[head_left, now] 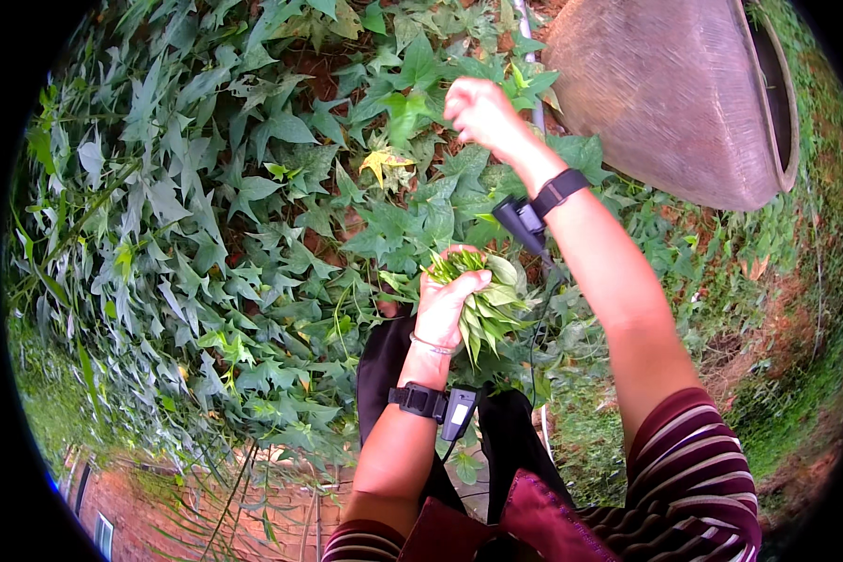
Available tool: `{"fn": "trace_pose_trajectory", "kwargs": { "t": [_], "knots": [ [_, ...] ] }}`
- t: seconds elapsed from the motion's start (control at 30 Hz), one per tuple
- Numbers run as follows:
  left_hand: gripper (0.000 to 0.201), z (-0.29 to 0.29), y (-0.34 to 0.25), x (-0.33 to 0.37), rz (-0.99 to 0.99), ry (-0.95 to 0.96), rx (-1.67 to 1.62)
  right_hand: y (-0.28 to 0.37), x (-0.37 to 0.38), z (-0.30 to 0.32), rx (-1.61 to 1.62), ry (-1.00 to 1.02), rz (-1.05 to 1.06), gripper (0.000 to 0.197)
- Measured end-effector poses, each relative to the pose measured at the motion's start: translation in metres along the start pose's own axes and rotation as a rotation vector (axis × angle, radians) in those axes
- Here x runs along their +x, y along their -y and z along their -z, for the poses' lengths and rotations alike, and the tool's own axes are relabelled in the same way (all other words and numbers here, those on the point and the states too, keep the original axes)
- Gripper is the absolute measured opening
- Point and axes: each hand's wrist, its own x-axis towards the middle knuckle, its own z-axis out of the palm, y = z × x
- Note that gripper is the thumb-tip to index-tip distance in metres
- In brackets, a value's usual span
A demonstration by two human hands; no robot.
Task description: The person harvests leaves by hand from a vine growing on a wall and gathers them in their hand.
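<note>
Leafy vines (286,128) and a brown vessel (670,98) flank the right hand (480,114).

Head view, taken from the left of two side-by-side wide fisheye cameras worn on the person's head. It faces steeply downward, near the bare left hand (443,304) and bare right hand (484,114), with dense green lobed-leaf foliage (258,187) beyond.

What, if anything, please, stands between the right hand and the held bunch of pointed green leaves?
Nothing visible blocks the gap between the right hand and the bunch of pointed green leaves; the lobed green vine foliage seen there appears to lie below. The left hand, however, has its thumb across part of the bunch.
</note>
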Motion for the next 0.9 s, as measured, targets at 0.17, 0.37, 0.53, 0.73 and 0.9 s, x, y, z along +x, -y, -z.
{"fn": "trace_pose_trajectory", "kwargs": {
  "t": [0.17, 0.37, 0.53, 0.73, 0.9],
  "knots": [
    [0.028, 0.003, 0.001, 0.000, -0.007, 0.029, -0.008, 0.002, 0.018, 0.047, -0.911, -0.340, 0.299, 0.015],
    [0.028, 0.001, -0.003, -0.002, -0.002, 0.041, -0.018, -0.026, 0.019, 0.064, -1.466, 0.018, -0.068, 0.016],
    [0.028, 0.002, -0.006, -0.005, 0.004, 0.030, -0.018, -0.057, 0.015, 0.065, -1.455, -0.174, 0.055, 0.018],
    [0.030, 0.012, -0.001, -0.001, -0.020, 0.036, 0.046, -0.074, 0.024, 0.064, -1.473, -0.182, 0.215, 0.013],
    [0.029, 0.004, 0.000, -0.006, 0.005, 0.024, 0.010, -0.077, 0.026, 0.061, -1.366, -0.295, 0.231, 0.016]
  ]
}}
